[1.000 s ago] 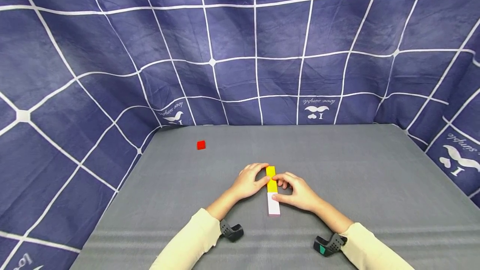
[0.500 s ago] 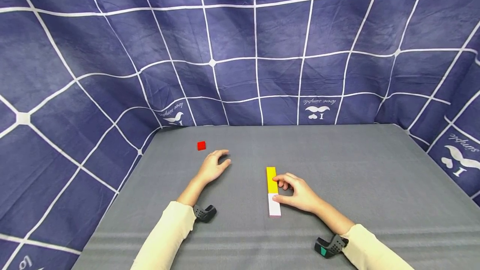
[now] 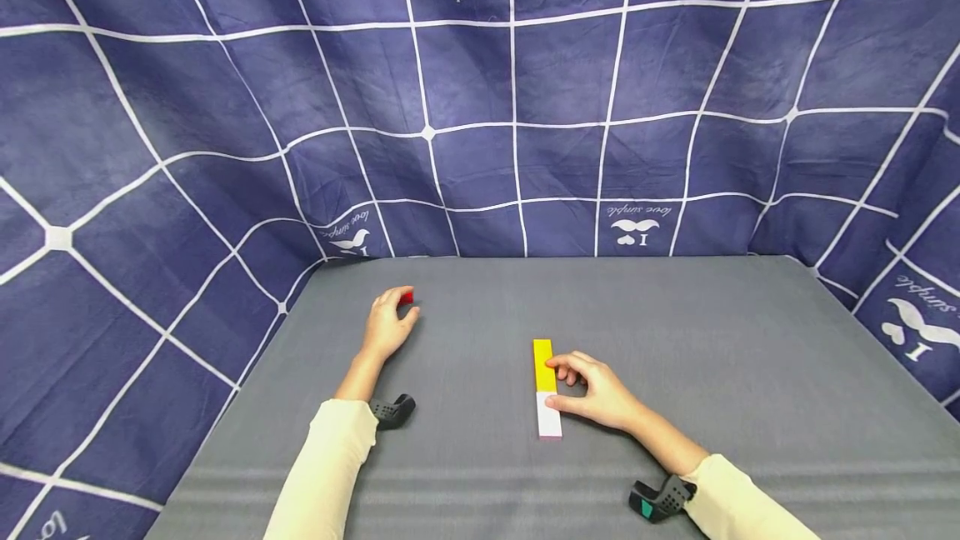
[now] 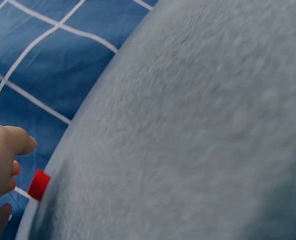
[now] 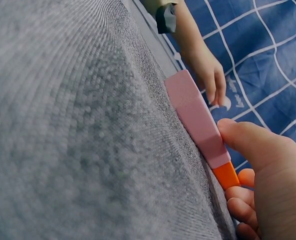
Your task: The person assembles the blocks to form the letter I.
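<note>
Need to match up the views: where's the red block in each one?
Head: red block just left of centre, toward the grey table's far left, partly hidden by the left hand.
Left wrist: lower left, beside that hand's fingers.
Right wrist: not visible.
Shared landmark: the left hand, at the left edge in the left wrist view and upper right in the right wrist view.

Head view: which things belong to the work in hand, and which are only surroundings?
Seemingly in use:
yellow block and white block, at the right hand
red block, beside the left hand

Only surroundings:
blue curtain
grey tabletop
</note>
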Action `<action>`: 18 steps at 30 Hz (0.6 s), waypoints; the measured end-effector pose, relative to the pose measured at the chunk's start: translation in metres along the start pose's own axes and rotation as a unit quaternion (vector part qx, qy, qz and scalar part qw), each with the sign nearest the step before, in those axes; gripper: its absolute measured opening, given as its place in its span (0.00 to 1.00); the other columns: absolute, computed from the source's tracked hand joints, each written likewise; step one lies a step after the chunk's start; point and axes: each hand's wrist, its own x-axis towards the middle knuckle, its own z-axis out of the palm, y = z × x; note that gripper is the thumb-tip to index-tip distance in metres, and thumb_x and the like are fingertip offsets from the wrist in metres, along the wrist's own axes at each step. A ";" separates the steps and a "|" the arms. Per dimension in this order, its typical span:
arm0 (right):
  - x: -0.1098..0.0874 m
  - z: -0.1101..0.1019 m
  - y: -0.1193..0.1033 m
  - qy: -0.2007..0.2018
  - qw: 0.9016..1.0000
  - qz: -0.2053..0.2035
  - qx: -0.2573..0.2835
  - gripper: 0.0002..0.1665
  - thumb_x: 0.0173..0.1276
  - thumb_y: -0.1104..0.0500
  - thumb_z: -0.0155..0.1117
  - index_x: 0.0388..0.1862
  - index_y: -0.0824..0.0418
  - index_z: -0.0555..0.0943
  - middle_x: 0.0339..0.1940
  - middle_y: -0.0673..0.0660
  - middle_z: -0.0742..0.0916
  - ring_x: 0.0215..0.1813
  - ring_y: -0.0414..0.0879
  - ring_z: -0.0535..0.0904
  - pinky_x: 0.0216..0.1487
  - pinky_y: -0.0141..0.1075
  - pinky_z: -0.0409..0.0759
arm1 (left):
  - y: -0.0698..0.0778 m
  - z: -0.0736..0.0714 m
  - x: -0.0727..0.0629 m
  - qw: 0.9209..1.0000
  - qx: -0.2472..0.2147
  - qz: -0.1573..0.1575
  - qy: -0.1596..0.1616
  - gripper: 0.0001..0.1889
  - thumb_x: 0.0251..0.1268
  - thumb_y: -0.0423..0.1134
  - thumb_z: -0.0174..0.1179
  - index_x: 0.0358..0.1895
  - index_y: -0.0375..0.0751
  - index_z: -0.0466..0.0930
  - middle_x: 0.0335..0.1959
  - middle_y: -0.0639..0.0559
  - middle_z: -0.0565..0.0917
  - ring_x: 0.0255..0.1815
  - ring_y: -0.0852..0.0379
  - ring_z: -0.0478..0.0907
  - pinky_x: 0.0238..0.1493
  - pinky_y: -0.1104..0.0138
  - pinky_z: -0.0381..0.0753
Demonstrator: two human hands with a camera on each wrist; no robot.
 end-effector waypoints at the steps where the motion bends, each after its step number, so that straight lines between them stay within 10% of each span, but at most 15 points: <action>1: 0.000 0.000 0.000 0.001 1.000 0.000 0.003 0.26 0.53 0.55 0.78 0.50 0.61 0.82 0.34 0.47 0.79 0.35 0.40 0.74 0.37 0.31 0.73 | -0.002 0.000 0.000 1.000 0.000 -0.007 0.004 0.22 0.59 0.32 0.64 0.57 0.29 0.77 0.55 0.33 0.78 0.58 0.34 0.71 0.62 0.49 0.66; 18: 0.000 -0.001 0.001 -0.006 1.000 0.013 -0.001 0.26 0.54 0.55 0.78 0.50 0.61 0.82 0.35 0.46 0.79 0.36 0.40 0.74 0.39 0.32 0.74 | -0.020 0.005 0.013 0.992 0.028 -0.121 -0.029 0.27 0.62 0.34 0.59 0.65 0.29 0.70 0.63 0.31 0.72 0.63 0.34 0.67 0.66 0.49 0.63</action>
